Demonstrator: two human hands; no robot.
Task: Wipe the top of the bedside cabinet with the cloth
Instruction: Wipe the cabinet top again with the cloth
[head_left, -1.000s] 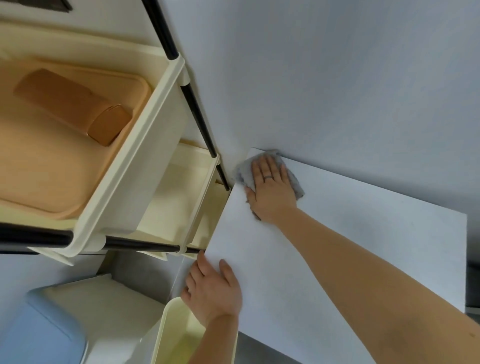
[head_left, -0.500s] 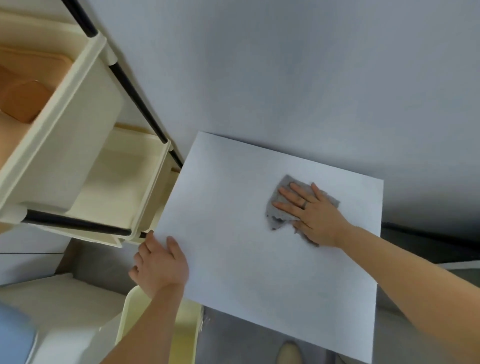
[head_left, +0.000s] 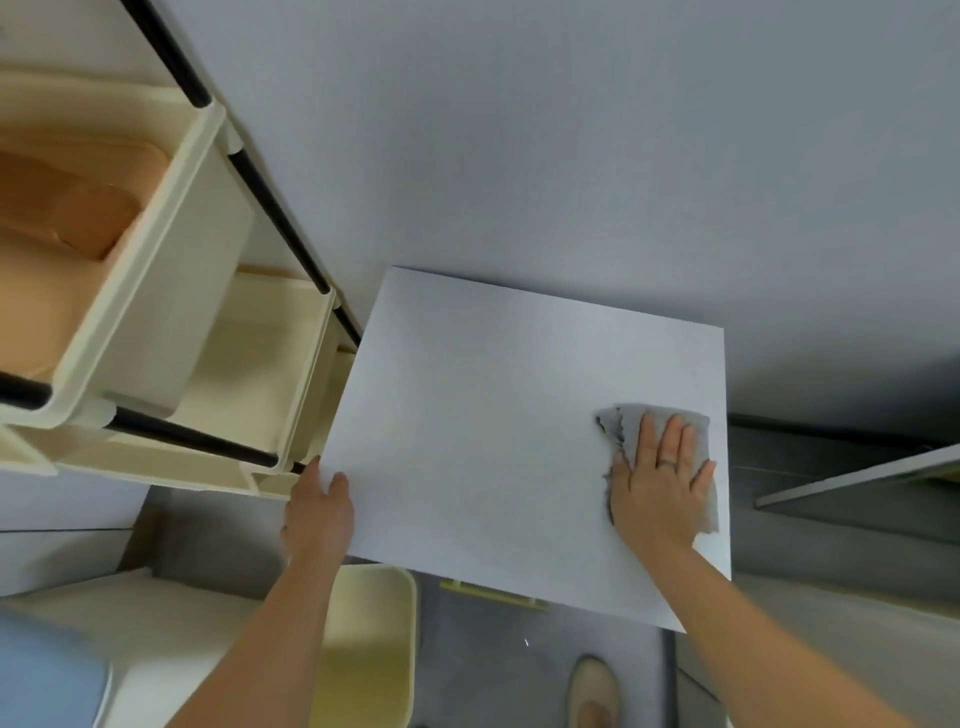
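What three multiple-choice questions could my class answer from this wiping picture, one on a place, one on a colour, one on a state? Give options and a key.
1. Where on the cabinet top is the cloth?
A. near its right edge
B. at its left corner
C. hanging off the front

2. What colour is the cloth?
A. yellow
B. grey
C. red

3. How is the right hand placed?
A. raised off the cloth
B. flat on the cloth
C. closed into a fist

Key: 1 A, the cloth lies by the right edge; 2 B, it looks grey; 3 B, the fingers are spread flat on it.
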